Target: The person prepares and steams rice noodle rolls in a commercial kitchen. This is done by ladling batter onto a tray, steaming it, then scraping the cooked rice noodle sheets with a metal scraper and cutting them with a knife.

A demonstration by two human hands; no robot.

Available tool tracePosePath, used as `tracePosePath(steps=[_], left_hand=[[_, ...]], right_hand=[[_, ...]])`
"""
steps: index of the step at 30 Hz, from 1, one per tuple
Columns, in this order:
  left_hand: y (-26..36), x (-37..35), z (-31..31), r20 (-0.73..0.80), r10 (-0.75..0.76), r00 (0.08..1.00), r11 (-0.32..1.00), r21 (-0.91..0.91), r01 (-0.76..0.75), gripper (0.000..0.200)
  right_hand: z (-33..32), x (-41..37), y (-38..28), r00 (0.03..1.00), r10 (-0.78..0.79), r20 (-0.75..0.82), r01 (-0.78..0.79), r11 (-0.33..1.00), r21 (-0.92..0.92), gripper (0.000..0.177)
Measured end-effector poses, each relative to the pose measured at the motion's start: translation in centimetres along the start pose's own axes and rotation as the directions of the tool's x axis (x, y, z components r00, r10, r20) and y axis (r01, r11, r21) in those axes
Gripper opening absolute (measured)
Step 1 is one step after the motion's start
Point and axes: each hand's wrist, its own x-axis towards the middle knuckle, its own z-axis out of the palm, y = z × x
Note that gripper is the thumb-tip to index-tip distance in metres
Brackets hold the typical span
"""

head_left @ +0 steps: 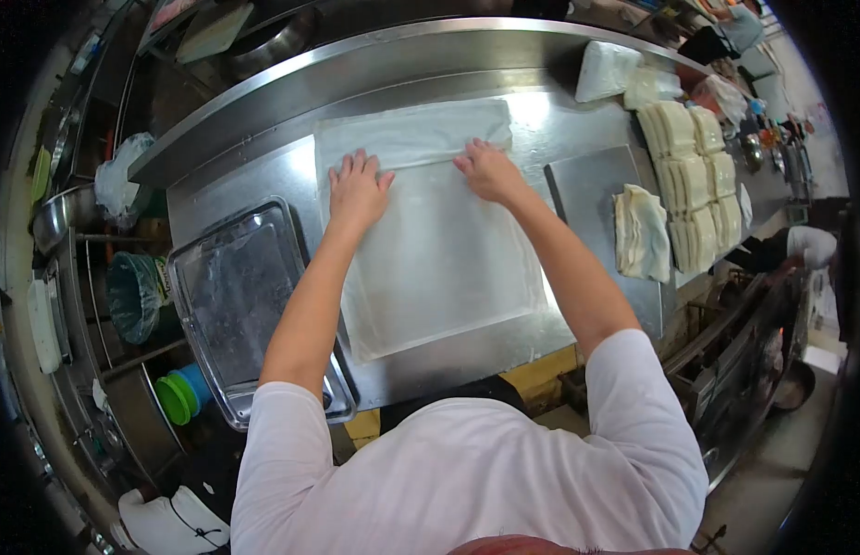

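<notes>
A large, thin, translucent whitish sheet (439,250) lies flat on the steel worktop (393,384). Its far part looks doubled over into a band (411,129), with an edge running between my hands. My left hand (359,192) rests on the sheet near its left side, palm down and fingers spread. Near the right end of the band, my right hand (490,173) presses on the sheet with thumb and fingers apart; some of its fingertips are hard to make out. Neither hand visibly grips anything.
Left of the sheet is a metal tray (236,287). To the right, a grey board (587,199) carries folded pale sheets (641,231), beside stacked pale folded bundles (689,180). A raised steel ledge (356,69) borders the back. Another person (809,245) stands at far right.
</notes>
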Motion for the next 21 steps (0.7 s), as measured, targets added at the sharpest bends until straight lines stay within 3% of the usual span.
tracePosePath(steps=[2,6,9,11,12,14,18,21], left_hand=[[-1.0,1.1,0.8,-0.028,0.006,1.000,1.000,-0.011,-0.006,0.057],[-0.6,2.4,-0.4,0.081,-0.035,0.996,0.999,0.006,0.035,0.059],[3.3,1.1,-0.4,0.071,0.073,0.995,0.995,0.062,-0.078,0.060],[5.6,-0.7,0.3,0.127,0.231,0.965,0.973,-0.060,-0.225,0.065],[5.0,-1.4,0.7,0.127,0.232,0.964,0.972,-0.060,-0.226,0.065],[1.6,-2.6,0.9,0.120,0.150,0.981,0.985,0.069,-0.159,0.067],[-5.7,-4.1,-3.7,0.211,-0.029,0.977,0.958,0.284,-0.033,0.063],[-5.9,-2.9,-5.2,0.150,-0.019,0.989,0.957,0.288,-0.026,0.058]], right_hand=[[2.1,3.1,0.8,0.998,0.033,0.052,-0.019,0.968,-0.250,0.063],[2.1,4.8,-1.2,0.989,0.118,0.087,-0.093,0.964,-0.249,0.071],[3.2,2.8,-4.9,0.998,0.058,-0.007,-0.059,0.980,-0.192,0.072],[4.1,0.6,-7.0,0.971,-0.063,0.231,0.021,0.984,0.179,0.073],[4.3,-0.2,-6.2,0.971,-0.062,0.230,0.020,0.984,0.179,0.073],[4.3,-2.1,-2.0,0.988,-0.006,0.156,0.047,0.965,-0.259,0.072],[-1.1,-3.4,6.9,0.973,0.214,0.081,-0.153,0.872,-0.466,0.071],[-3.6,-1.5,6.5,0.988,0.154,-0.023,-0.151,0.912,-0.381,0.062]])
